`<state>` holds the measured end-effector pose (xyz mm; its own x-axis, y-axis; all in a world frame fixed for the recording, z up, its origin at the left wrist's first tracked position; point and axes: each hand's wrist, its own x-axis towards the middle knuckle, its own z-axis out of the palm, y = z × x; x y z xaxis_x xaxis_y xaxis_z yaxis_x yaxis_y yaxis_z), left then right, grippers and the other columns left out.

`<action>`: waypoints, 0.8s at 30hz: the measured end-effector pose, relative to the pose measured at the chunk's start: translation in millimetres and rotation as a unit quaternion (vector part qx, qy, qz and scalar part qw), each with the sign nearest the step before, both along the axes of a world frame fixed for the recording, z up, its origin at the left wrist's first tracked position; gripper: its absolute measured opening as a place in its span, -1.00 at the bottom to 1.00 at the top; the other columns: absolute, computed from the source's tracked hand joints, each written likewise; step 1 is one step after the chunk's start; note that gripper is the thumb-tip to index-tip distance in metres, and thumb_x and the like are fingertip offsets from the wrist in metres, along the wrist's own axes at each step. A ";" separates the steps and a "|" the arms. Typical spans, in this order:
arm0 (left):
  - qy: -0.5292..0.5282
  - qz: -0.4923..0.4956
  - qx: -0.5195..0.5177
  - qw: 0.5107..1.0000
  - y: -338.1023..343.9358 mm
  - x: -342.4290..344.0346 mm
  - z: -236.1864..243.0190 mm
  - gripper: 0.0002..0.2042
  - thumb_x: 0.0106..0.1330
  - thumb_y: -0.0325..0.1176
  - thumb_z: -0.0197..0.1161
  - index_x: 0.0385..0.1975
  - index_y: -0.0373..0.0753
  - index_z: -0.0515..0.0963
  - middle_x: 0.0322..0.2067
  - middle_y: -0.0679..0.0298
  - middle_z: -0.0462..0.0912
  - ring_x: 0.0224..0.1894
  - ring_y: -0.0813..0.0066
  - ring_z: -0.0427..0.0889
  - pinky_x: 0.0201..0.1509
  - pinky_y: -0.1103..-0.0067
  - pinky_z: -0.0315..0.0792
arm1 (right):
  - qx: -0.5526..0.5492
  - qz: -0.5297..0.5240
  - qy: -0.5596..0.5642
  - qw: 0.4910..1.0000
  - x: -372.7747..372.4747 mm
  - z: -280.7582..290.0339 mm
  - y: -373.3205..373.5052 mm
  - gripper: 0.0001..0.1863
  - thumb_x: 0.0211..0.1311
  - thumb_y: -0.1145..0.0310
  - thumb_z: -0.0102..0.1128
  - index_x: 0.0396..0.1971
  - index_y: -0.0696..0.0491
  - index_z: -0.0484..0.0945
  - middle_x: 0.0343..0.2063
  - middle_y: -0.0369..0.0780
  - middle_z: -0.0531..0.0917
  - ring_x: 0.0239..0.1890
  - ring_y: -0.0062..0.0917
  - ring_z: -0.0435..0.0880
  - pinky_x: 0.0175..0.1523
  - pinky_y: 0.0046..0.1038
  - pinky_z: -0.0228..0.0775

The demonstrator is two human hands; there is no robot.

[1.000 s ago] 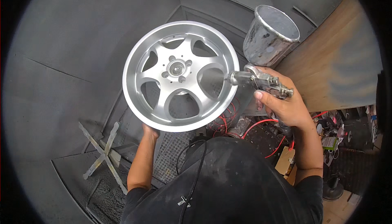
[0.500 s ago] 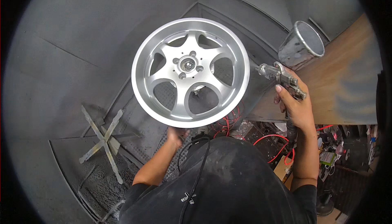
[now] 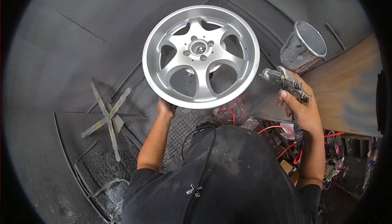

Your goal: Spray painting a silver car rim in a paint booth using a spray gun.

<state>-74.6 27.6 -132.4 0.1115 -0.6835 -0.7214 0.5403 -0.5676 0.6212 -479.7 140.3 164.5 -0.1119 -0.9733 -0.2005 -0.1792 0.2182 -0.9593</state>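
While the right hand (image 3: 303, 108) wraps the gravity-feed spray gun (image 3: 286, 81), even spacing from the alloy wheel (image 3: 202, 66) on its left should help; the left hand (image 3: 165, 108), grip hidden, sits at the wheel's near-left edge.

1. I see the silver wheel (image 3: 210, 54) turned since the last pictures: the spoke that leaned left at the bottom half a second ago now points nearly straight down.
2. My left hand (image 3: 165, 107) has moved from under the bottom edge round to the lower left, where its fingertips disappear behind the rim.
3. A second ago the spray gun (image 3: 288, 83) in my right hand (image 3: 304, 109) overlapped the wheel's right edge; now its nozzle sits just outside.
4. My view has shifted, so the cross-shaped stand (image 3: 107, 119) appears higher.
5. More of the red hose coil (image 3: 234, 108) shows below the wheel.
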 end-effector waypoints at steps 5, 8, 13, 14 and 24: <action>-0.033 0.029 0.023 0.999 12.0 -7.5 7.9 -0.45 0.45 0.10 -0.27 0.17 -0.19 0.34 0.16 0.19 0.41 0.17 0.21 0.39 0.22 0.19 0.28 | 0.047 0.068 -0.042 0.996 8.3 10.3 0.9 -0.43 0.18 0.34 0.26 0.18 0.17 0.36 -0.43 -0.32 0.58 -0.50 -0.75 0.50 -0.54 -0.71 0.28; -0.021 0.043 0.042 0.998 29.4 -30.0 26.7 -0.43 0.47 0.11 -0.29 0.20 -0.24 0.29 0.13 0.17 0.40 0.11 0.28 0.40 0.21 0.23 0.31 | 0.044 0.126 -0.075 0.988 7.4 11.6 -1.9 -0.44 0.16 0.36 0.27 0.17 0.17 0.38 -0.43 -0.33 0.57 -0.50 -0.76 0.48 -0.49 -0.70 0.29; 0.054 0.046 0.011 0.997 42.6 -28.9 9.7 -0.33 0.47 0.14 -0.42 0.36 -0.29 0.01 0.24 0.14 0.29 0.26 0.21 0.30 0.33 0.11 0.16 | 0.037 0.130 -0.037 0.990 24.6 13.5 -15.1 -0.47 0.18 0.35 0.25 0.15 0.16 0.39 -0.47 -0.36 0.57 -0.48 -0.77 0.48 -0.52 -0.71 0.27; 0.063 0.045 0.003 0.997 42.6 -30.2 11.6 -0.32 0.47 0.15 -0.42 0.37 -0.29 -0.01 0.26 0.13 0.25 0.28 0.21 0.28 0.33 0.10 0.15 | 0.029 0.119 -0.023 0.992 29.0 11.6 -18.2 -0.47 0.18 0.34 0.25 0.15 0.16 0.39 -0.47 -0.36 0.57 -0.49 -0.77 0.48 -0.53 -0.71 0.26; 0.076 -0.011 -0.019 0.997 19.4 -1.4 14.0 -0.24 0.44 0.21 -0.40 0.41 -0.30 -0.15 0.37 0.12 0.07 0.35 0.21 0.18 0.36 0.08 0.10 | 0.094 0.237 -0.028 0.966 54.6 9.2 -27.0 -0.50 0.20 0.41 0.26 0.13 0.18 0.41 -0.06 -0.23 0.61 -0.01 -0.60 0.49 0.14 -0.53 0.26</action>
<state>-76.0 47.0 -118.4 -0.0122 -0.7112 -0.7028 0.6179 -0.5580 0.5540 -425.0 113.3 173.7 0.3544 -0.8578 -0.3722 -0.2504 0.2965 -0.9216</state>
